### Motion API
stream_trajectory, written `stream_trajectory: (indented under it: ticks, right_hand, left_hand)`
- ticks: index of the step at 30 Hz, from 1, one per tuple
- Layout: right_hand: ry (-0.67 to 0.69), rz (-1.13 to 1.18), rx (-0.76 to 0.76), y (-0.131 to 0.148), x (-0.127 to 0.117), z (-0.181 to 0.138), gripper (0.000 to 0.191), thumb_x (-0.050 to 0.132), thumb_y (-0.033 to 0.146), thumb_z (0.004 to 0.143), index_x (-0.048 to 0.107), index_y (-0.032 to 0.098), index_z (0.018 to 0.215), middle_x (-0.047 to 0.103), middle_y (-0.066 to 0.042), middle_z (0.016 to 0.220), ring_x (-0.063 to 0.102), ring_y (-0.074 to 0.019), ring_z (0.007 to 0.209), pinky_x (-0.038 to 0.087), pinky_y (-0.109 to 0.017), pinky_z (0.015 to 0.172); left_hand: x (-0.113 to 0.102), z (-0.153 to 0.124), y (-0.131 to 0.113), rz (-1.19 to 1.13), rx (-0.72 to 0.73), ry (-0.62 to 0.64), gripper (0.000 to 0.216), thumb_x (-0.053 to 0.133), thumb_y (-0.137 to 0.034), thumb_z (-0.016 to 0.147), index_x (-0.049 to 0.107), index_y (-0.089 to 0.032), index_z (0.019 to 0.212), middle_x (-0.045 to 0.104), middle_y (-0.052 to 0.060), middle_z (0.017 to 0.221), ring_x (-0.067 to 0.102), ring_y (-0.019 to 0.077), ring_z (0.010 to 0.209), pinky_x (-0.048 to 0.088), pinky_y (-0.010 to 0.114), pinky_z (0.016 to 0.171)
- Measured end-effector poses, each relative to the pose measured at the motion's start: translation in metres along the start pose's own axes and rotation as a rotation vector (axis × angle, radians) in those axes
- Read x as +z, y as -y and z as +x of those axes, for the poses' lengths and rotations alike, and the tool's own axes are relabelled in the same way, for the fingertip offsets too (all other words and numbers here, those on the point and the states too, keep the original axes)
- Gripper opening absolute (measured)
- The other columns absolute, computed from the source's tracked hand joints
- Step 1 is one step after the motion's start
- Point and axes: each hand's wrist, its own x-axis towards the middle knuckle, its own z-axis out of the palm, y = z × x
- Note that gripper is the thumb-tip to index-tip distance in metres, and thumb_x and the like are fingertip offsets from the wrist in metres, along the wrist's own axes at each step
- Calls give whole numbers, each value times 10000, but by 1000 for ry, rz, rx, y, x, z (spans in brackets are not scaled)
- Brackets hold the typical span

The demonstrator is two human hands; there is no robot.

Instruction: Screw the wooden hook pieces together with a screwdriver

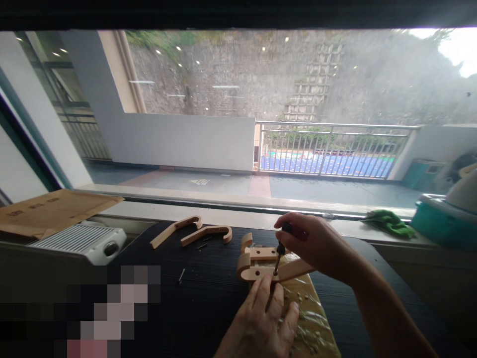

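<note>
My right hand (316, 243) grips the dark handle of a screwdriver (280, 247), which stands nearly upright. Its tip meets a hole in the nearer pale wooden hook (266, 273). My left hand (259, 315) lies with fingers spread, the fingertips against that hook's near edge. A second wooden hook (253, 253) sits just behind it, partly hidden by the screwdriver and right hand. Under both is a wooden board (316, 318) wrapped in clear plastic, with small bits, probably screws, scattered on it.
Two loose wooden hooks (175, 231) (206, 233) lie further back on the black table (156, 278), near some screws (181, 276). A cardboard envelope (55, 211) rests over a white heater (82, 241). Green cloth (389, 223) and a teal container (430, 219) are at right, by the window.
</note>
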Motion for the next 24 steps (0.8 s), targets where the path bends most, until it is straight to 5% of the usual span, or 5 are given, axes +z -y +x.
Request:
stream_trajectory:
  ticks: [15, 24]
  right_hand:
    - [-51, -100, 26, -1, 4, 3, 323, 504, 467, 867, 585, 194, 714, 523, 37, 538, 399, -96, 491, 276, -223, 459]
    - [24, 9, -4, 1, 0, -2, 177, 500, 369, 885, 609, 233, 855, 606, 38, 642, 494, -101, 559, 329, -223, 505]
  left_hand:
    - [1, 1, 0, 17, -7, -21, 261, 539, -247, 882, 536, -192, 1137, 650, 109, 1064, 583, 308, 1050, 461, 400, 875]
    - [0, 2, -1, 2, -2, -7, 264, 534, -262, 890, 533, -191, 1144, 647, 108, 1072, 584, 310, 1054, 465, 401, 876]
